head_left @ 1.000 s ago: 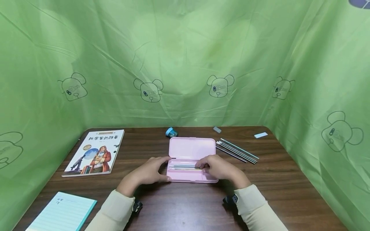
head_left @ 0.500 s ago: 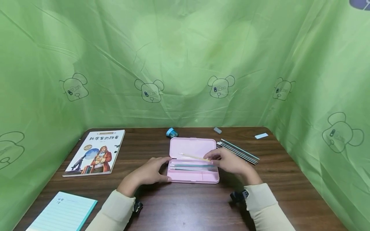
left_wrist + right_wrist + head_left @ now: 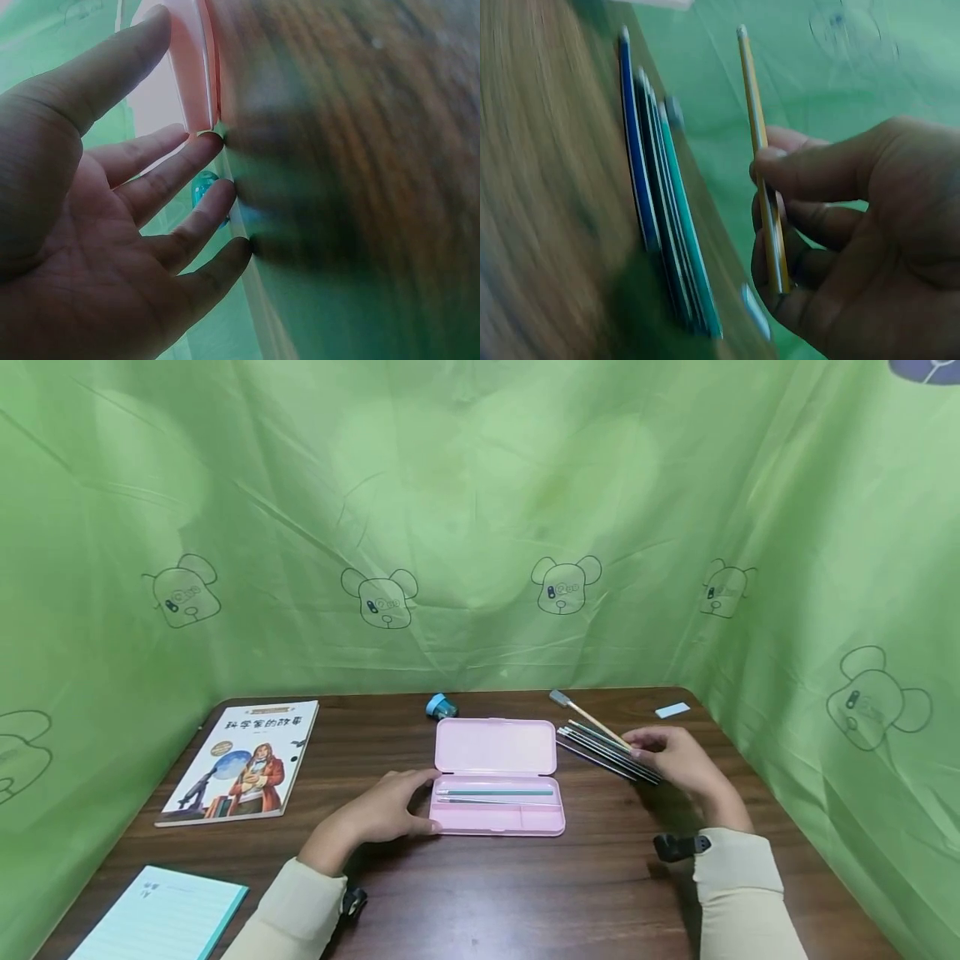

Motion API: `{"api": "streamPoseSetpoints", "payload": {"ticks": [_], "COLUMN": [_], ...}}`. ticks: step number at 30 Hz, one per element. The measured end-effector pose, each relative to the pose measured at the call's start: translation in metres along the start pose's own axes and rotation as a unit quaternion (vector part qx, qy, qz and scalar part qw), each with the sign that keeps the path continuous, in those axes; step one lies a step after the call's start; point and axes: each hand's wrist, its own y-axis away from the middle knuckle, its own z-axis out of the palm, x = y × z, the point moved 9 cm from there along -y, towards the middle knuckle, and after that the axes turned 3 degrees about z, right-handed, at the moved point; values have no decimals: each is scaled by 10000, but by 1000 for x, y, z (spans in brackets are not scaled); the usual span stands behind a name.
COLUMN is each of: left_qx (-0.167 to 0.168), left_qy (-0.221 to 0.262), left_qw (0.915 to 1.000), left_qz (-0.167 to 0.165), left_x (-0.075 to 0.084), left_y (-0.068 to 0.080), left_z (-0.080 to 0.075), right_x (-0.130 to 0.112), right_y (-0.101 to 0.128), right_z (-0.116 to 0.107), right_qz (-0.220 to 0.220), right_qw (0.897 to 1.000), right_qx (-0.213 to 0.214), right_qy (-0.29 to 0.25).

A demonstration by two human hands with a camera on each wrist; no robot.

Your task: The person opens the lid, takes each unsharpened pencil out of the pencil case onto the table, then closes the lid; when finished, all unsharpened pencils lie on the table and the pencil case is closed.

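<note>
The right hand [image 3: 671, 758] pinches a yellow pencil [image 3: 600, 724] just above the pencil row [image 3: 611, 753] right of the pink case [image 3: 495, 747], likely laying it down next, while the left hand [image 3: 390, 806], fingers spread, steadies the case's left end.

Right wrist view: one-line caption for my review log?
Right hand pinches a yellow pencil above a row of pencils on the table.
</note>
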Motion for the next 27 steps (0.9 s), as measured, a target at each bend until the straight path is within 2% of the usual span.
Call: {"api": "streamPoseSetpoints", "payload": {"ticks": [5,11,21,27], "left_qx": [2,-7,9,8], "left_qy": [1,14,32,19], "left_qw": [10000,10000,10000,10000], "left_qz": [14,-6,6,13], "left_x": [-2,-2,1,1], "left_y": [1,1,1,2], "left_z": [1,1,0,0], "right_x": [32,51,63,67], "right_y": [3,5,5,3], "right_z": [-24,-32,-33,-28], "right_qz": [139,298,535,585], "right_qw": [9952,9883,9822,9822], "right_qx": [322,431,543,407], "right_qy": [916,1434,1717,1738]}}
